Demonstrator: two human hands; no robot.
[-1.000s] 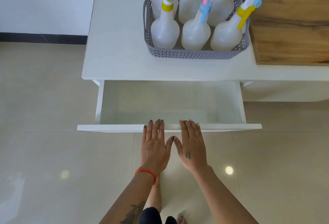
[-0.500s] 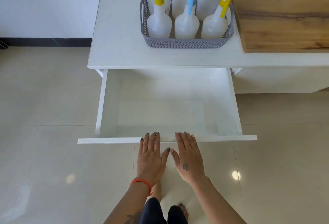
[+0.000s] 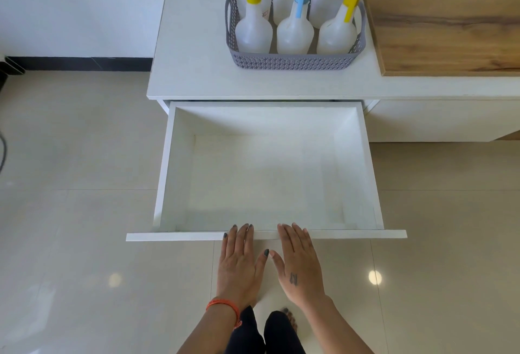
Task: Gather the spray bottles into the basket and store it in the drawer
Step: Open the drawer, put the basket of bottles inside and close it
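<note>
Both hands, left hand [image 3: 239, 263] and right hand [image 3: 299, 265], fingers straight on drawer [image 3: 267, 236] front. Drawer fully out; best lift basket [image 3: 295, 59] by both ends, level, from table's back edge.

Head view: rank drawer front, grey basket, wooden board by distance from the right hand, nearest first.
1. Drawer front: the right hand has its fingertips at the panel's top edge, beside the left hand.
2. Grey basket: up on the white counter, beyond the open drawer, holding the spray bottles.
3. Wooden board: on the counter too, right of the basket, farthest.
</note>
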